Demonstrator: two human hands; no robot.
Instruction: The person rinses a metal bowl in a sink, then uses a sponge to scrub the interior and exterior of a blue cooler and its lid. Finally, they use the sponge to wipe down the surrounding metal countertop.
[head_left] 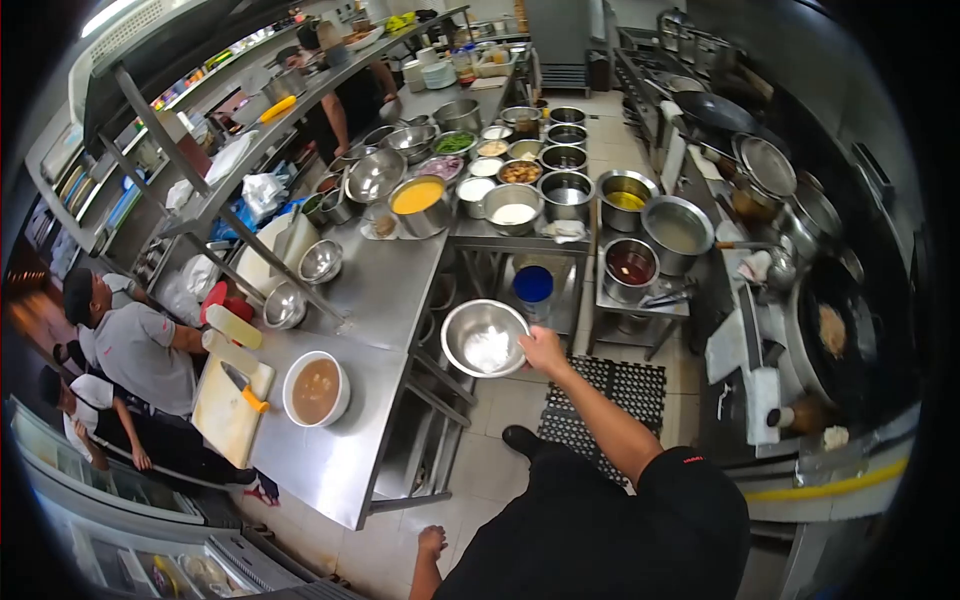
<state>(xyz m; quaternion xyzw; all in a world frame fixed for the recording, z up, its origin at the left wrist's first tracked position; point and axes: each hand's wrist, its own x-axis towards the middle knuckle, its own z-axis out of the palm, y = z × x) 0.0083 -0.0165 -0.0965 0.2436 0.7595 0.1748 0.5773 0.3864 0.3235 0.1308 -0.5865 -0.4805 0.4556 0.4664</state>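
Right hand (543,351) has a round silver metal bowl (461,330) gripped by its right rim. Left hand (432,542) hangs well apart, loosely curled.

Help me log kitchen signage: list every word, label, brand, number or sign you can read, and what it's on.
No text is readable.
Black sleeve: red marking, too small to read.
Colourful items on the upper-left shelf: too blurred to read.

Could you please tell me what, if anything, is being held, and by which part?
The right hand holds a metal bowl by its rim; nothing shows in the left hand.
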